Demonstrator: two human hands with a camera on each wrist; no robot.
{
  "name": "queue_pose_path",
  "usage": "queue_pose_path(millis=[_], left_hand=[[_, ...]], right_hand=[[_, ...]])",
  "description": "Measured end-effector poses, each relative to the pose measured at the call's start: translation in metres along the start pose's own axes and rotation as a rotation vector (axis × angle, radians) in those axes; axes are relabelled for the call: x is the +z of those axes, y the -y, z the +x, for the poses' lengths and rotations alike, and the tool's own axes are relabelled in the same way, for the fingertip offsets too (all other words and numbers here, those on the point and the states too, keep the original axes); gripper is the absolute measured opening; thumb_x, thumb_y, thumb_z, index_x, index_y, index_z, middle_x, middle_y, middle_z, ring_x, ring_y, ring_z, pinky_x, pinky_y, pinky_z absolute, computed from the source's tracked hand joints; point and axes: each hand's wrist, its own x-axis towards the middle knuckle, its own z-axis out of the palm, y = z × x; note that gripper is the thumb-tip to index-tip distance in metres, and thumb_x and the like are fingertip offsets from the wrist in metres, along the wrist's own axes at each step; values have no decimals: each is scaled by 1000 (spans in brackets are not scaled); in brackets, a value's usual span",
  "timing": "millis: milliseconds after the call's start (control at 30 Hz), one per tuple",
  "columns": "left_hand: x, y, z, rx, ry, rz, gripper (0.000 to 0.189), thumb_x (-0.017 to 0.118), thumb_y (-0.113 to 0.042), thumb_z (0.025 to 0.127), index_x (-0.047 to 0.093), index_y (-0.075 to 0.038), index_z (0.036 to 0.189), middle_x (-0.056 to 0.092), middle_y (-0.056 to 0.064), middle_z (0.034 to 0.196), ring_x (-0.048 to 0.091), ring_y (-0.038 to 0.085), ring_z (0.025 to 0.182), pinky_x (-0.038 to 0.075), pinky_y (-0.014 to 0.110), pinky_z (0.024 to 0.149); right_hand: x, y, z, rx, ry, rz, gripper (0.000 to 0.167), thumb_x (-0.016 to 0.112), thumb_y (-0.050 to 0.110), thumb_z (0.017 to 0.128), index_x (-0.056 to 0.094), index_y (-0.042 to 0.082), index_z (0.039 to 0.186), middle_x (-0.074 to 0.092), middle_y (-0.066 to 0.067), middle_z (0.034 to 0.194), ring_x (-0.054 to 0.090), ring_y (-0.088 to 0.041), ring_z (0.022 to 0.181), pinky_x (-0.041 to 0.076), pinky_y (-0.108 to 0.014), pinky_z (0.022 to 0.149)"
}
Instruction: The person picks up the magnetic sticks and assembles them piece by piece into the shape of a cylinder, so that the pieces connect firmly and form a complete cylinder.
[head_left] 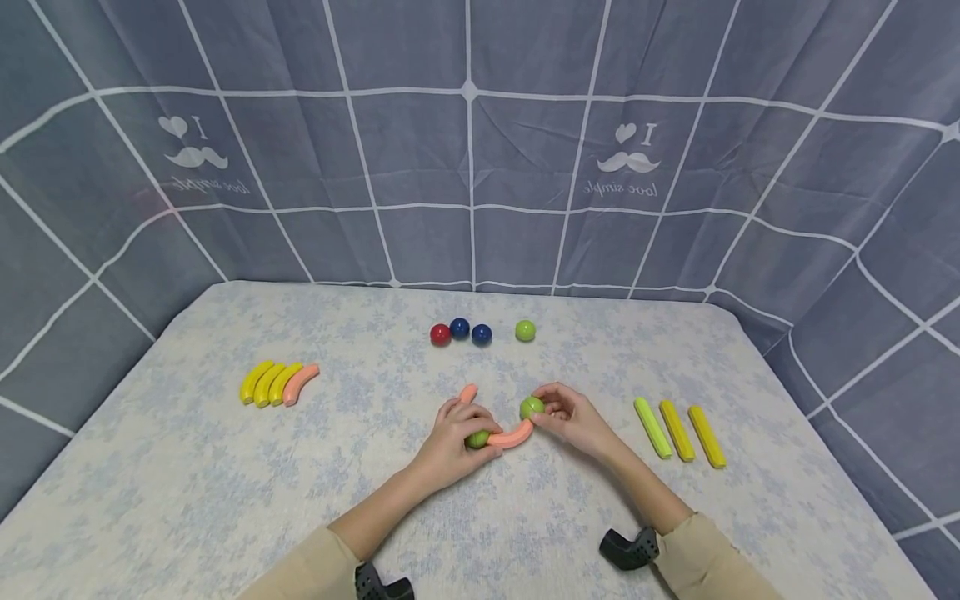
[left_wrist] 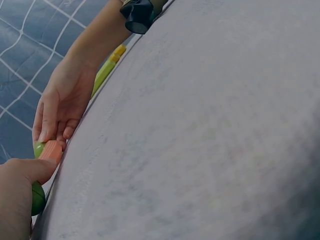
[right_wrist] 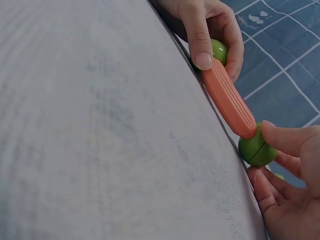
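In the head view my left hand [head_left: 450, 442] grips a green ball [head_left: 477, 439], its thumb by the end of a curved pink stick [head_left: 512, 438]. A second pink stick [head_left: 468, 392] pokes out beyond the left fingers, partly hidden by them. At the curved stick's other end, my right hand [head_left: 573, 421] pinches another green ball [head_left: 532, 407] between thumb and fingers. The right wrist view shows the ribbed pink stick [right_wrist: 230, 100] spanning the two balls, its lower end against the right-hand ball [right_wrist: 257, 147].
Behind the hands lie a red ball [head_left: 440, 335], two dark blue balls [head_left: 482, 335] and a green ball [head_left: 525, 331]. Curved yellow sticks [head_left: 268, 385] and a pink one [head_left: 300, 385] sit at left. Straight sticks, one yellow-green [head_left: 652, 428] and two yellow [head_left: 677, 431], lie at right.
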Motion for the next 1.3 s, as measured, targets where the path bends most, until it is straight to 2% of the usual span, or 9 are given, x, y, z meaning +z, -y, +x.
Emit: queue_pose_path(millis=[100,233,333,433,800,967,1100,1200,1300], left_hand=[[1,2,1,-25,-49,-55,25,76,-19,74,68,-8,96,57,8,109,48,25,109,27,53,101],[1,3,2,-141,-177,-95,32,67,-21,82,63,-2,107,50,13,120,45,26,110,42,42,89],[0,2,2,-243,-264,-83,32,62,-19,86,58,1,111,49,13,116,49,22,96,47,32,76],[-1,2,3,-298,-306,-83,32,62,-15,86,57,4,111,53,13,106,53,18,84,47,26,70],[-6,0,7,-356,-315,-169,25,66,-3,76,65,6,100,64,13,91,59,19,78,50,24,66],[-9,0,9,-393,-308,-189,17,64,2,75,68,5,91,65,12,81,58,16,66,49,21,57],[-11,-2,9,-417,-294,-206,17,64,4,74,69,5,90,66,14,80,59,17,65,48,21,57],[-11,-1,9,-419,-294,-207,17,64,5,74,69,5,90,67,14,82,59,18,67,49,21,59],[-10,1,9,-405,-303,-200,17,64,5,75,70,4,90,67,13,83,60,18,69,49,22,60]], right_hand=[[0,7,-2,-1,4,-4,30,60,-1,85,51,-9,112,56,-21,96,50,-14,74,41,-16,61],[-1,-9,3,-13,3,6,31,63,2,84,53,-6,113,56,-18,96,50,-12,74,42,-16,61],[0,-19,5,-27,1,-8,33,66,9,83,55,-2,111,57,-14,95,50,-11,75,43,-17,62],[0,-20,4,-48,24,-30,35,70,13,81,57,0,110,58,-11,92,52,-12,75,46,-19,63],[3,-15,-1,-154,178,-83,33,75,11,75,57,2,102,57,-8,79,50,-8,65,44,-17,54],[5,5,-7,-202,281,-142,30,75,8,75,58,1,99,56,-12,74,48,-8,62,42,-18,52],[4,22,-8,-227,347,-153,25,71,6,78,59,-2,98,57,-10,76,49,-9,64,43,-20,54],[0,18,1,-225,315,-148,21,65,5,83,59,-5,101,60,-10,82,53,-12,70,46,-21,59],[-7,4,22,-208,189,-137,24,61,7,87,58,-7,106,61,-12,88,57,-18,75,49,-25,64]])
